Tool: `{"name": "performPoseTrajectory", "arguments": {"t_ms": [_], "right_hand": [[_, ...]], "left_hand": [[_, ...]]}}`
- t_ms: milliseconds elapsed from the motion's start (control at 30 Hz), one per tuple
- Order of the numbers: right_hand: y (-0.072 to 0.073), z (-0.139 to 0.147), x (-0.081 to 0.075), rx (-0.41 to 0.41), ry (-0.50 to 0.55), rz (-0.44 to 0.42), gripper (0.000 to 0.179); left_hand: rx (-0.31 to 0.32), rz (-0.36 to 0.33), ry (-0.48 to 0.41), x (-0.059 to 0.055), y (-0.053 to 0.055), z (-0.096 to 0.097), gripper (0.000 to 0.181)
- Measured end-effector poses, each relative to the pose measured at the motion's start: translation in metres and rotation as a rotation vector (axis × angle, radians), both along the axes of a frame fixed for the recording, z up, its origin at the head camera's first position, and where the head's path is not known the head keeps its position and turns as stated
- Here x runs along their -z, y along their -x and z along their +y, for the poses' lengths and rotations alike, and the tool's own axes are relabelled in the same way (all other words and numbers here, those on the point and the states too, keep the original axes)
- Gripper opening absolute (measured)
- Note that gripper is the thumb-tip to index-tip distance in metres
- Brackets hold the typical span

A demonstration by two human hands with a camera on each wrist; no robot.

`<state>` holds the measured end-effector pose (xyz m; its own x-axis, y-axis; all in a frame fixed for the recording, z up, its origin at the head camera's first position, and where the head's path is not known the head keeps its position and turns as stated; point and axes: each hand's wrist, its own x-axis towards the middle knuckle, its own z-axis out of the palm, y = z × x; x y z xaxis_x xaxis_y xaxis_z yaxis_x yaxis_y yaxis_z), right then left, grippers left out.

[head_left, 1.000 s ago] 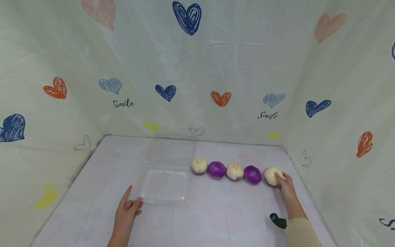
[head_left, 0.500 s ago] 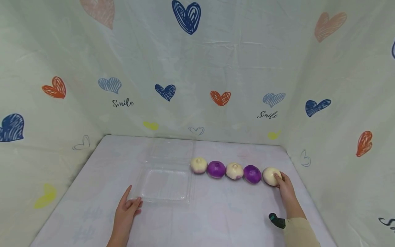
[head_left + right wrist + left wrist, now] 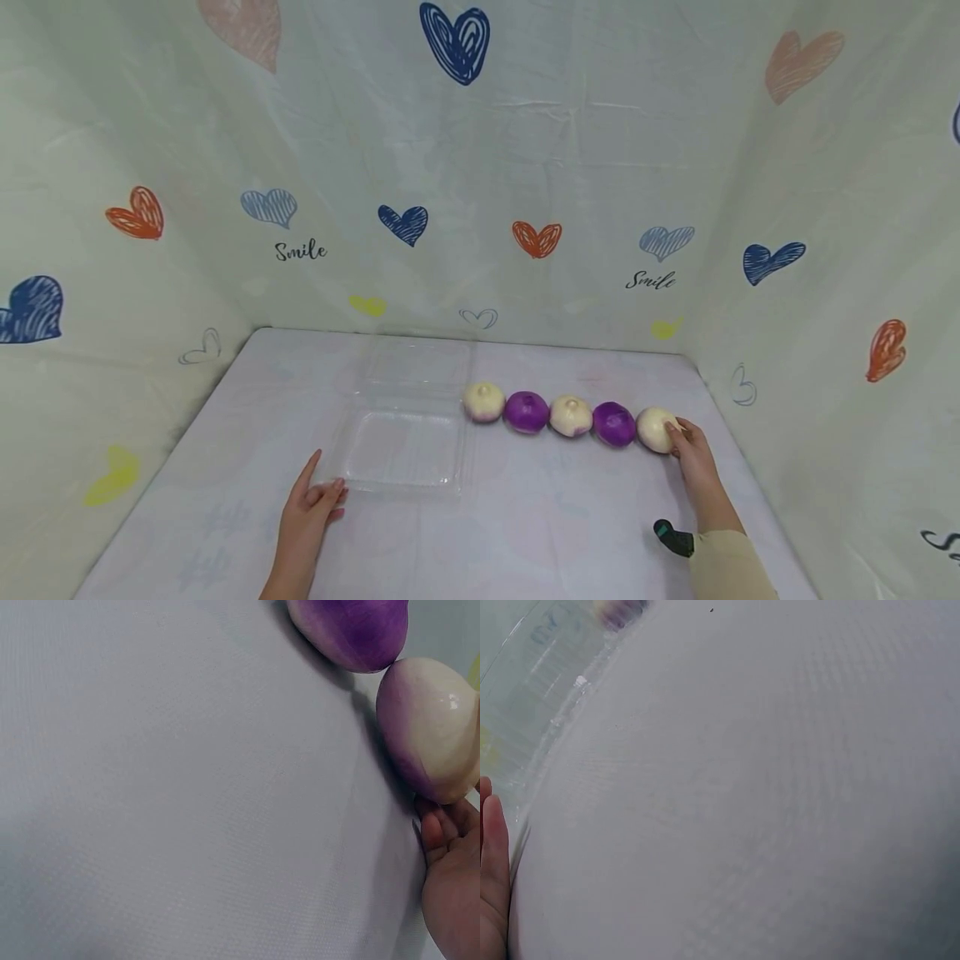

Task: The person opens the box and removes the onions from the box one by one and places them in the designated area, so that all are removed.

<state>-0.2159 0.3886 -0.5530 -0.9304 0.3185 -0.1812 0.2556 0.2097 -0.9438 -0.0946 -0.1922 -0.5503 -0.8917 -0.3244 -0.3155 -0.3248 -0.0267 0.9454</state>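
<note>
Several turnips stand in a row on the table. From the left they are a white turnip (image 3: 484, 402), a purple turnip (image 3: 527, 412), another white turnip (image 3: 571, 416), another purple turnip (image 3: 613, 424) and the rightmost white turnip (image 3: 656, 429). My right hand (image 3: 693, 454) grips this last one from its right side, thumb on top; in the right wrist view the gripped turnip (image 3: 427, 727) touches its purple neighbour (image 3: 356, 630). A clear plastic clamshell box (image 3: 401, 487) lies opened out left of the row. At its front left corner my left hand (image 3: 303, 517) touches the edge, index finger extended.
The white-covered table (image 3: 525, 533) ends at the back and sides against a hanging cloth (image 3: 480, 150) printed with hearts. A dark curved object (image 3: 673, 538) sits at the right sleeve's cuff. The box's raised lid (image 3: 420, 362) lies toward the back.
My right hand has slid the rightmost white turnip a little to the left, closing its gap to the purple one. The left hand and the box have stayed in place.
</note>
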Motion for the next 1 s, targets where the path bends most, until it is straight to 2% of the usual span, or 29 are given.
{"name": "performPoseTrajectory", "arguments": {"t_ms": [233, 433, 600, 867, 1000], "right_hand": [[0.001, -0.002, 0.0, -0.047, -0.02, -0.064, 0.076], [0.001, -0.004, -0.002, -0.066, -0.021, -0.067, 0.079], [0.004, -0.005, -0.001, -0.067, -0.025, -0.061, 0.079], [0.007, -0.009, -0.002, -0.073, -0.047, -0.054, 0.079], [0.007, -0.007, 0.0, -0.069, -0.063, 0.015, 0.082]], "left_hand": [[0.023, 0.005, -0.033, -0.001, 0.002, -0.004, 0.076], [0.044, 0.0, -0.056, -0.003, 0.005, -0.009, 0.08], [0.06, 0.001, -0.021, -0.007, 0.006, -0.014, 0.083], [0.073, -0.009, 0.072, -0.014, 0.004, -0.028, 0.078], [0.097, -0.006, 0.128, -0.02, 0.003, -0.036, 0.072]]}}
